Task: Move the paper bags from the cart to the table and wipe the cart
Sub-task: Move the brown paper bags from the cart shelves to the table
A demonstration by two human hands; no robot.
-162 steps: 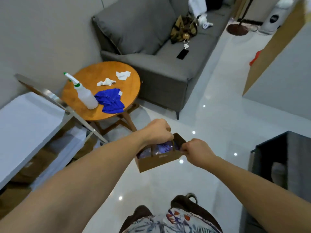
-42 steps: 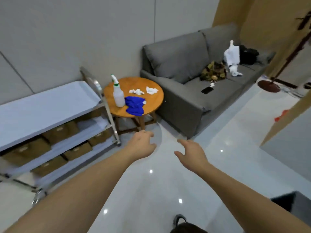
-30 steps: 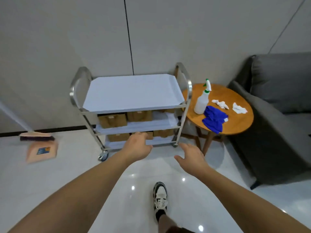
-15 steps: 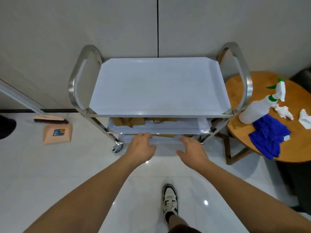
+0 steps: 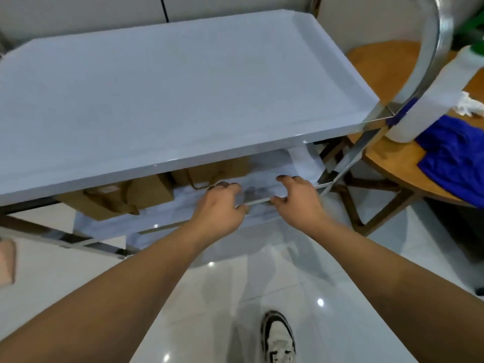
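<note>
A steel cart with white shelves fills the view. Brown paper bags stand on its middle shelf, mostly hidden under the top shelf; one with a cord handle is nearest my hands. My left hand reaches over the middle shelf's front edge, fingers relaxed, fingertips near that bag's handle. My right hand hovers beside it over the bare white part of the shelf, fingers spread. Neither hand holds anything. The round wooden table stands at the right.
On the table stand a white spray bottle, a blue cloth and crumpled white tissue. The cart's chrome handle rises between cart and table. My shoe is on the glossy white floor.
I have stepped close to the cart and bent lower. Both hands moved forward from the floor area to the middle shelf's front edge.
</note>
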